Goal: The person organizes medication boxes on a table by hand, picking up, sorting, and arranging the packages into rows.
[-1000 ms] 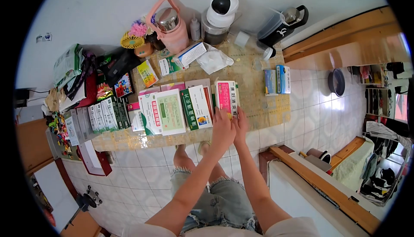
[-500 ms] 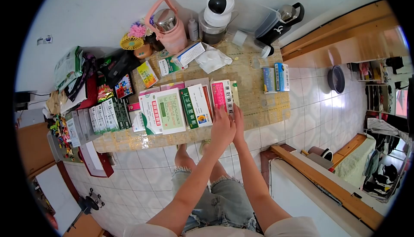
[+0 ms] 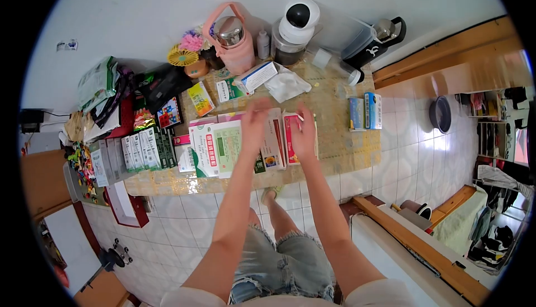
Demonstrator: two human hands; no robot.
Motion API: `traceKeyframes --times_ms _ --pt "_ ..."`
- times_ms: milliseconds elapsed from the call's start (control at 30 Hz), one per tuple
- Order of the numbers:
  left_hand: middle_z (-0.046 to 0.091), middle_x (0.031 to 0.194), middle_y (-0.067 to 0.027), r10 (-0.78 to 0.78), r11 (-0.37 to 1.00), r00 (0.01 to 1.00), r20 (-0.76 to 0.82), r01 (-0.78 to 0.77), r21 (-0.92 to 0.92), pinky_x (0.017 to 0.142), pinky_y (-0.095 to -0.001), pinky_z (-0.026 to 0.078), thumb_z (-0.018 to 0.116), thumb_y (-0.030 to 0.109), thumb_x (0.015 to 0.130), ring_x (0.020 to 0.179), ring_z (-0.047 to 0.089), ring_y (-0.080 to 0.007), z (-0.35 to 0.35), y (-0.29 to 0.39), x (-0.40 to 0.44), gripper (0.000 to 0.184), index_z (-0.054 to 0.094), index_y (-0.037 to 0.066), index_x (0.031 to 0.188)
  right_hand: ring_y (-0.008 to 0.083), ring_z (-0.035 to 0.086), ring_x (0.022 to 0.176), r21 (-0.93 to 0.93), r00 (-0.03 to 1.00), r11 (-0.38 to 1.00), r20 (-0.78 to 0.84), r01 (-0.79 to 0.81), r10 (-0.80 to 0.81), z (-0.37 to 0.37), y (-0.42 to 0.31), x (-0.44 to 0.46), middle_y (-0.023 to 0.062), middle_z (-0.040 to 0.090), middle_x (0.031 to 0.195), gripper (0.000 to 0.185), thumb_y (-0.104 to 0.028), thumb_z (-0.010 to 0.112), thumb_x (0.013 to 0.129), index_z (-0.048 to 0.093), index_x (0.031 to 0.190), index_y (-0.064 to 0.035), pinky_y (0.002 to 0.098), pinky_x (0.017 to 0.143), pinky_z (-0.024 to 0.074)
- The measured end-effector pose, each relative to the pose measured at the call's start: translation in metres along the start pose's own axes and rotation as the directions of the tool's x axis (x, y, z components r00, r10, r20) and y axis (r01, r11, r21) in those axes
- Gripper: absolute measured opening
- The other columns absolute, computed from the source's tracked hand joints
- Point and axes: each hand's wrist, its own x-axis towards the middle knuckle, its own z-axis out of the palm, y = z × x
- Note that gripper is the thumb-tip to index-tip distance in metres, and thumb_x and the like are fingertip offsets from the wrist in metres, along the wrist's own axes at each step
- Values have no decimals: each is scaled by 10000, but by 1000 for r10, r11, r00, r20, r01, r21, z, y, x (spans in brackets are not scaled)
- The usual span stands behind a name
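Your left hand is over the row of boxes, motion-blurred; whether its fingers are spread or pressed together cannot be told. Your right hand partly covers the pink-fronted box, fingers somewhat bent; contact or pinch is unconfirmed. That box lies on the worktop at the row's three o'clock end, printed face up, long axis running roughly twelve to six. The blue box is well apart, between two and three o'clock from your right hand. Step in hand, as judged: handling the row. Any next move calls for a firm two-sided grip.
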Motion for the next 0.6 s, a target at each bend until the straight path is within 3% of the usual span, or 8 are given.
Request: traceKeyframes --times_ms 67,100,167,200,267,400,500,600 --pt "592 1055 -68 95 986 988 -119 -76 150 825 -273 432 492 19 837 945 562 -172 -18 3 39 299 541 16 1132 355 506 1037 173 998 984 56 -50 41 25 -14 29 204 494 1133 557 -49 514 814 374 1353 -81 396 908 413" --pt "588 1068 -91 125 961 978 -166 -78 264 820 -288 442 505 47 845 954 564 -198 -29 -2 59 293 534 4 1133 359 509 1036 137 991 986 111 -91 76 36 -19 41 214 492 1131 571 -67 519 818 360 1365 -101 398 910 414" --pt "587 1050 -113 -47 953 952 -303 134 273 817 -299 445 554 116 814 940 567 -211 -45 -13 95 343 526 -1 1135 368 515 1033 58 965 985 215 -164 148 55 -26 64 233 488 1126 599 -104 530 824 333 1389 -141 403 914 416" --pt "587 1041 -124 -129 934 921 -369 237 267 816 -305 447 579 151 799 932 568 -218 -52 -20 110 376 522 -4 1136 375 519 1021 13 964 992 235 -128 122 65 -23 72 248 487 1117 614 -112 536 822 321 1395 -160 407 913 417" --pt "566 980 -69 -266 893 893 -363 370 256 764 -313 437 603 199 772 895 529 -172 -70 -47 139 397 523 55 1133 389 528 996 -72 957 996 280 -51 70 83 -13 84 276 486 1099 645 -129 548 817 297 1408 -196 416 912 418" --pt "547 953 -49 -452 864 833 -318 497 73 725 -343 441 627 209 738 879 521 -169 -54 -30 134 479 483 93 1180 418 526 973 -86 947 980 255 -182 198 96 -12 97 306 490 1081 561 -157 564 815 400 1350 -185 421 902 418" --pt "547 976 -60 -407 895 853 -327 444 46 743 -348 447 639 209 732 885 531 -180 -44 -26 125 503 473 93 1192 407 528 956 -114 961 984 223 -139 161 103 5 102 281 536 999 445 -175 582 811 503 1248 -159 418 873 424" --pt "539 1019 -76 -310 914 899 -311 371 162 760 -353 457 632 187 739 906 535 -191 -47 -34 122 481 497 84 1190 378 538 932 -99 982 992 159 -84 99 95 -1 96 241 573 911 347 -174 605 800 558 1141 -133 412 833 436"
